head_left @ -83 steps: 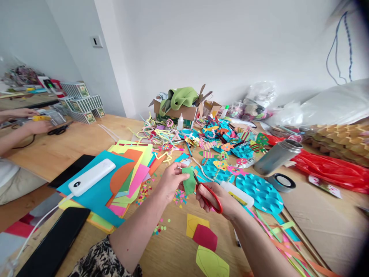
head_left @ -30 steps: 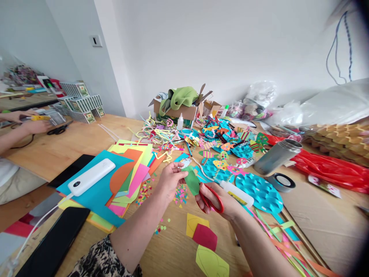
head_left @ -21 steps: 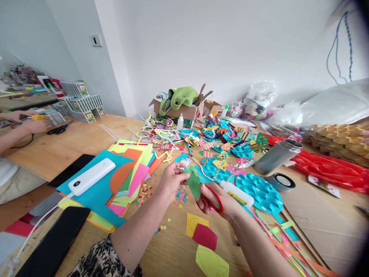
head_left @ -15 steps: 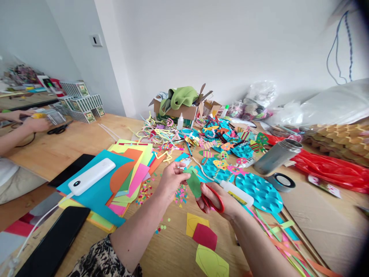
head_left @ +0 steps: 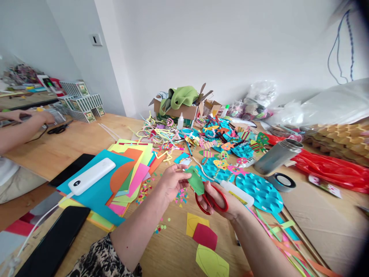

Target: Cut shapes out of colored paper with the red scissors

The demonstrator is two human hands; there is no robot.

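Observation:
Between finger and thumb, my left hand (head_left: 173, 181) pinches the upper end of a small piece of green paper (head_left: 196, 181). Red-handled scissors (head_left: 220, 198) sit in my right hand (head_left: 227, 200), its fingers through the loops. Their blades are mostly hidden behind the paper, close to its lower right edge. Below my hands lie a yellow paper piece (head_left: 191, 223), a dark red piece (head_left: 205, 236) and a lime piece (head_left: 212, 259) with pencilled outlines. Tiny paper bits (head_left: 181, 196) are scattered on the wooden table under my left hand.
Left are stacked coloured sheets (head_left: 100, 184) with a white power bank (head_left: 92, 177) and a black phone (head_left: 54, 242). Right are a glue bottle (head_left: 238, 194), blue scalloped discs (head_left: 259, 192), a metal flask (head_left: 278, 156) and tape (head_left: 281, 181). Another person's hands (head_left: 34, 119) work far left.
The scissor handles have spread wider apart, and my right hand has shifted slightly right. The green paper has tilted a little in my left hand. The other person's hands have moved.

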